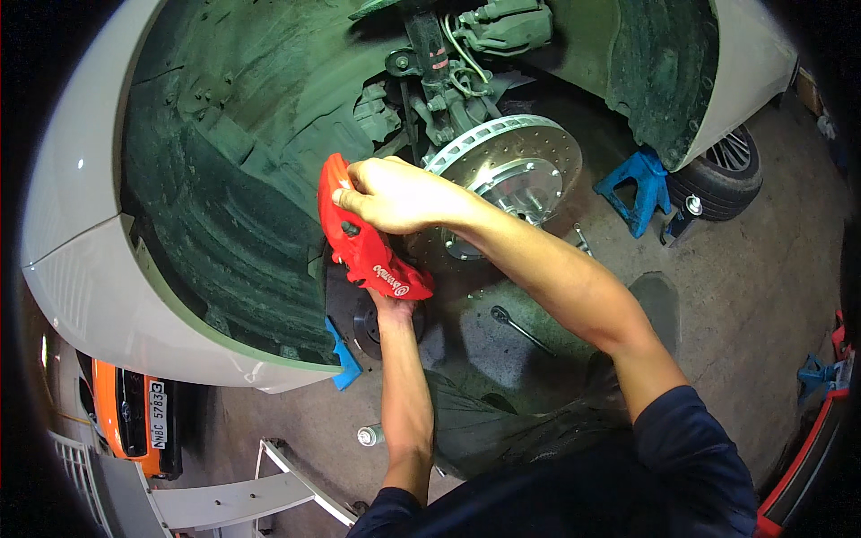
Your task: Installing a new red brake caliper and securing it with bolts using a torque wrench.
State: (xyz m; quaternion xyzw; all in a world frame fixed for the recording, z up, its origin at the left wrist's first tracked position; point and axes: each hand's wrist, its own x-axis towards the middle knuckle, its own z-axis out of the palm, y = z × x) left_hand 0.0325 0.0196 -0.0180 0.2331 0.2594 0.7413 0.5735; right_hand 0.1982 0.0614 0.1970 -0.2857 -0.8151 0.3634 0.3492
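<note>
A red brake caliper (352, 240) is held upright between both of my hands, left of a drilled, vented brake disc (549, 160) on the car's hub. My right hand (387, 193) grips the caliper near its top, with the thumb across its face. My left hand (393, 308) holds it from below, most fingers hidden behind it. Above the disc are the dark suspension strut (424, 40) with hoses and a grimy metal part (502, 27), framed by the wheel arch's dark liner (206, 206) and white bodywork (76, 278).
A ratchet (520, 327), spray can (682, 220), small can (369, 436) and dark disc (368, 332) lie or stand on the floor. Blue jack stands (632, 197), a loose wheel (722, 179), white metal panels (224, 500), an orange car (117, 403) and red equipment (798, 466) surround me.
</note>
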